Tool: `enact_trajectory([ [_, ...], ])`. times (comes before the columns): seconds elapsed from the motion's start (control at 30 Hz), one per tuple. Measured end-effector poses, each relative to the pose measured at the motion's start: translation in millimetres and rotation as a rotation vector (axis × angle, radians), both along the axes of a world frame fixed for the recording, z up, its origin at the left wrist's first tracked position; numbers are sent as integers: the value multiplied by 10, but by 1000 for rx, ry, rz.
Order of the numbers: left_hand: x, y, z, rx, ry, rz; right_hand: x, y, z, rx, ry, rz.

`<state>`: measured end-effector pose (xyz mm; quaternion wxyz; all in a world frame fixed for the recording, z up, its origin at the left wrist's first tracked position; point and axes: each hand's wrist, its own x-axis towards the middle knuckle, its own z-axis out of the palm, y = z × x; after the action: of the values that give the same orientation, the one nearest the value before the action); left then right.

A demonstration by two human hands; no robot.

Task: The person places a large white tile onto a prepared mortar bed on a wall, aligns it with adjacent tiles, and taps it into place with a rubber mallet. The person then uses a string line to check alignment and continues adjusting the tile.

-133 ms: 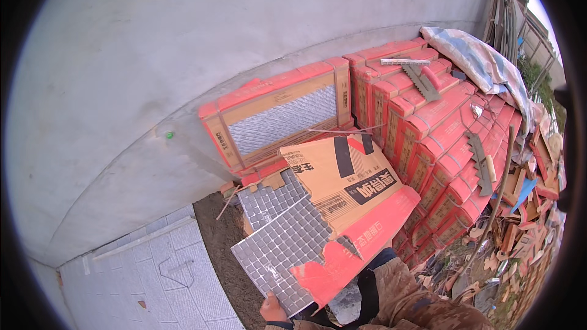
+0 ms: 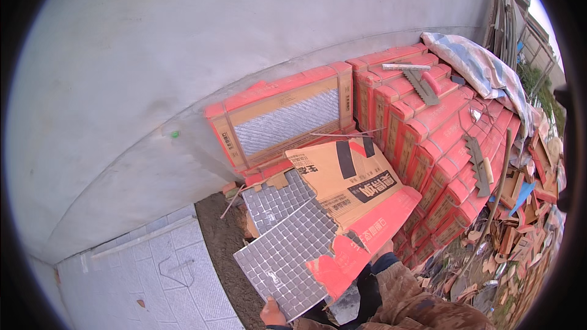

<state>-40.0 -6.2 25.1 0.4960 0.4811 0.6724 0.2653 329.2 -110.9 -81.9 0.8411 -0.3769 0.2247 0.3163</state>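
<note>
A grey tile [image 2: 283, 263] lies face down, its gridded back showing, partly inside a torn cardboard carton [image 2: 333, 171]. My left hand [image 2: 273, 312] is closed on the tile's near left corner. Another gridded tile [image 2: 275, 203] shows behind it, under the carton's ragged edge. At the carton's near right red side, my right hand [image 2: 383, 249] shows only in part; its fingers are hidden by the cardboard. A torn red flap [image 2: 335, 267] hangs over the tile's right end.
A red-edged carton [image 2: 223, 140] leans against the grey wall. Stacked cartons [image 2: 428, 134] carry a red-handled notched trowel [image 2: 423, 85] and another toothed trowel [image 2: 479, 166]. Scrap cardboard [image 2: 513, 244] litters the right side. Paving [image 2: 140, 275] and a dark mortar strip [image 2: 217, 238] lie left.
The red side of the carton has shifted slightly right across the tile, baring a little more of its right end. More of my right hand shows at the carton's edge.
</note>
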Motion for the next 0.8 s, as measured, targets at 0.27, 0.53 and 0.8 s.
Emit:
enact_trajectory([
  [0.27,-221,-121,445,-304,-120,211,-176,-37,735,-218,-375,166],
  [0.53,-526,-54,468,-454,59,-26,-110,249,1387,-633,-469,271],
  [0.8,-428,472,1169,-858,-659,204,97,586,1834,-712,-900,501],
])
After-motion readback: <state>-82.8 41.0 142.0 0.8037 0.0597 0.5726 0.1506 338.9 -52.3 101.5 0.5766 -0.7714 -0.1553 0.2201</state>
